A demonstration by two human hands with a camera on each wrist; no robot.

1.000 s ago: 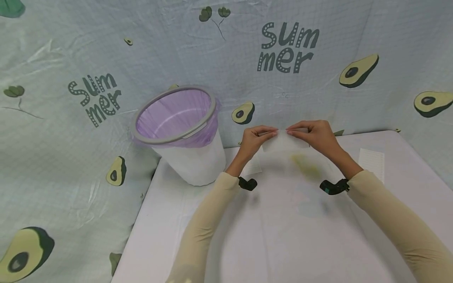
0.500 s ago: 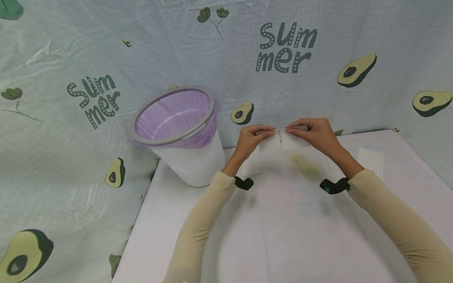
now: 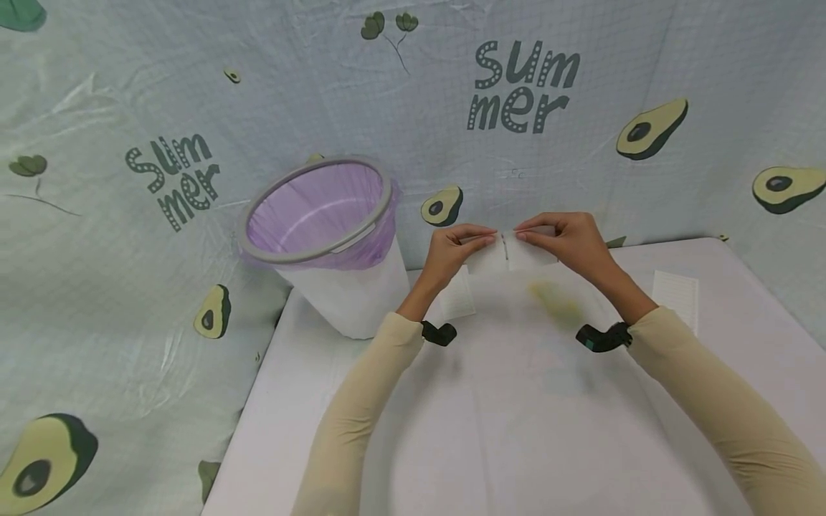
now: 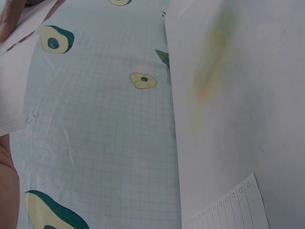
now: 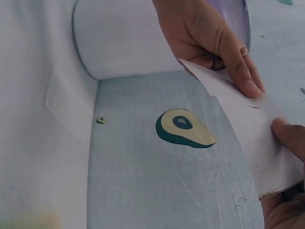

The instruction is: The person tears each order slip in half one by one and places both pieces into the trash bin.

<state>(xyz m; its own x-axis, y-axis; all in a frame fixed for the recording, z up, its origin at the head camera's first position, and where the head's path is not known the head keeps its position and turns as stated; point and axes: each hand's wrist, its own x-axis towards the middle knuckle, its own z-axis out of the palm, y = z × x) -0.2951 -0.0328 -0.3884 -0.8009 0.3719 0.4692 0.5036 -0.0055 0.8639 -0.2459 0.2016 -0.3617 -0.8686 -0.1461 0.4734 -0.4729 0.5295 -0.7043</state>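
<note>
Near the table's back edge, both hands hold up a small white sheet of paper (image 3: pixel 532 256). My left hand (image 3: pixel 445 254) pinches its top edge left of the middle between thumb and fingers. Right of the middle, my right hand (image 3: pixel 572 240) pinches the same edge. A dark, narrow tear line runs down the paper between the two hands. Seen from the right wrist, the paper (image 5: pixel 238 119) has a stepped edge and a short reddish slit, with small printed boxes near the thumb. The left wrist view catches only part of the paper (image 4: pixel 12 90).
A white bin (image 3: pixel 348 304) with a purple liner (image 3: pixel 323 208) stands left of the hands. One printed sheet (image 3: pixel 457 295) lies beside the left forearm, another sheet (image 3: pixel 677 297) right of the right wrist. A yellowish smudge (image 3: pixel 555 299) marks the table (image 3: pixel 516 430). Avocado-print sheeting (image 3: pixel 290 86) backs it.
A dark tear line has appeared down the middle of the paper, which looked whole a second ago. Both hands have shifted slightly left with it, still pinching its top edge.
</note>
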